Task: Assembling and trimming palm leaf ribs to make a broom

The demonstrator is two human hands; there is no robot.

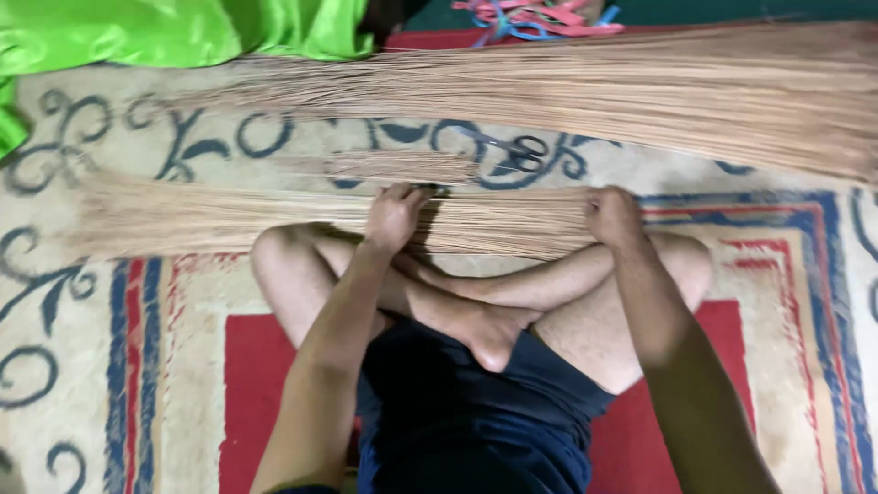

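I see the left hand clenched mid-way along the stick bundle lying across my shins, right hand clenched at its end. Risk: the loose left tips splay and sticks slide out; the scissors lie near.

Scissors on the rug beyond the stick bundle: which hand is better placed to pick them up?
Left, probably. The left hand grips the stick bundle nearly below the scissors; the right hand sits slightly farther, at the bundle's end.
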